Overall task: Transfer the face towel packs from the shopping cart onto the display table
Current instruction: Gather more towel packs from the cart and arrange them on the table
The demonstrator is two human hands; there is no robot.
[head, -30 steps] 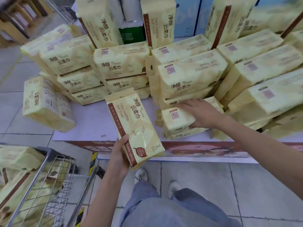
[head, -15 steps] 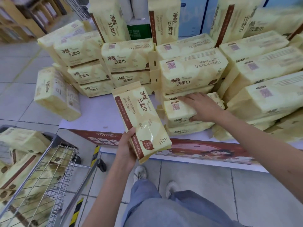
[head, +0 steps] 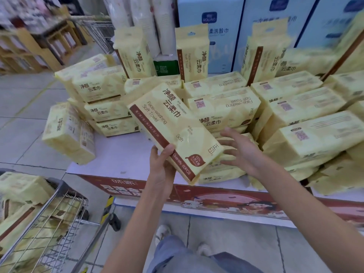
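Left hand (head: 161,166) is gripping the towel pack (head: 173,131) by its lower edge; right hand (head: 239,149) is hovering just beside it, fingers spread, holding nothing.

The white display table (head: 118,156) is piled with yellow towel packs (head: 224,109), stacked flat in front and stood upright behind.

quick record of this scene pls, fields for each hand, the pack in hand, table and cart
left hand: grips the lower end of the held pack, thumb on its front
held pack: tilted, raised over the front of the display table
right hand: open, fingers spread, beside the held pack and above the low packs; contact unclear
display table: stacked packs lying flat, a few upright at the back
shopping cart: lower left, cart packs inside
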